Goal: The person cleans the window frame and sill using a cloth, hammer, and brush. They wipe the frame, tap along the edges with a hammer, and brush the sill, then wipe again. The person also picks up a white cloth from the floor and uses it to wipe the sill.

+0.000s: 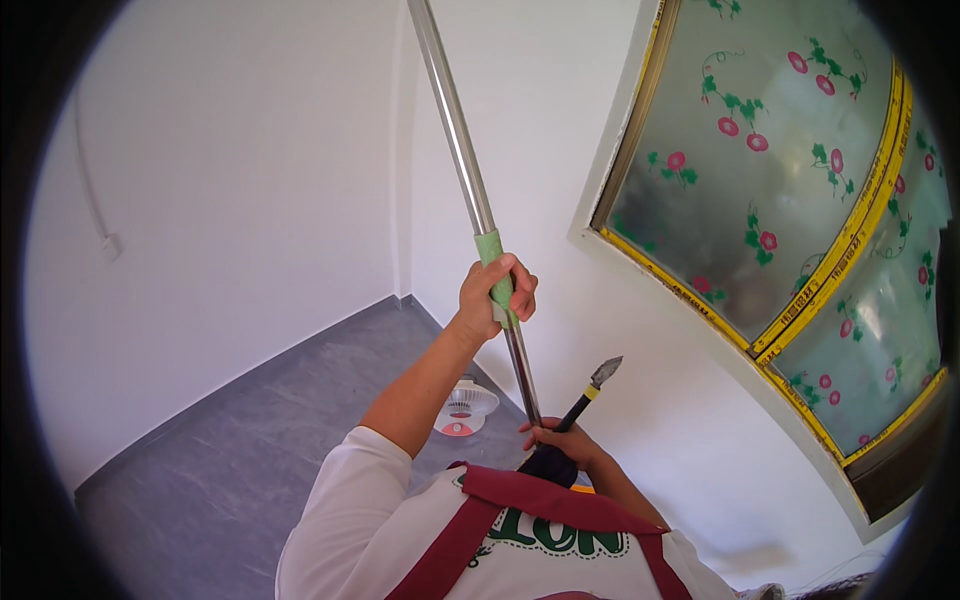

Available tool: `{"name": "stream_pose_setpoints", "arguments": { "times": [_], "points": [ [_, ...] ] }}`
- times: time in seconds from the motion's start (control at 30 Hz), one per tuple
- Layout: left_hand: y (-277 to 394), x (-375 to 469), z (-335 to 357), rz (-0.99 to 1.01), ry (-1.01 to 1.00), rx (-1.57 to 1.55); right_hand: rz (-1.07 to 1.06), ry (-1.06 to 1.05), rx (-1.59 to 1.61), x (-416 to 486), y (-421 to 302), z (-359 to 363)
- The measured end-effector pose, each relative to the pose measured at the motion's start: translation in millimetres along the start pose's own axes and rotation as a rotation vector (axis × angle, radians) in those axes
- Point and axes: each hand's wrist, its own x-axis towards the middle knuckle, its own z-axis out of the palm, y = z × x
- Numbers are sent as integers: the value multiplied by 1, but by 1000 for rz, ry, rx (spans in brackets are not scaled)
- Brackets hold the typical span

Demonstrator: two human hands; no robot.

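Observation:
My left hand (pixel 480 300) grips the green sleeve (pixel 489 246) on a shiny metal telescopic pole (pixel 457 127). The pole slants up and runs out of view at the top. Lower down, close to my chest, my right hand (pixel 574 442) is closed around the pole's lower part. A small scraper-like tool (pixel 592 391) with a black handle, a yellow band and a grey tip also sticks up from my right hand. A dark cloth-like thing (pixel 551 466) beneath that hand hides the pole's end.
A window (pixel 750 187) with flower-patterned frosted glass and yellow tape on its frame is to my right. White walls (pixel 225 150) meet in a corner ahead. A white and pink electric fan (pixel 465 409) stands on the grey floor (pixel 225 465). A cable (pixel 86 172) hangs down the left wall.

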Motion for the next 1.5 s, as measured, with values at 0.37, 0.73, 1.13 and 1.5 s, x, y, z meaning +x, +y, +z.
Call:
{"name": "stream_pose_setpoints", "arguments": {
  "times": [0.37,0.73,1.13,1.5],
  "points": [
    [-19,-2,-1,-49,201,47,27,109,10,1,6,-5],
    [-29,-3,-6,-90,134,72,-55,131,-20,9,-2,-4],
    [-38,-17,16,-151,389,-37,-35,180,-4,13,2,-4],
    [-27,-3,9,-91,138,57,-23,119,86,13,-1,-7]
  ]
}}
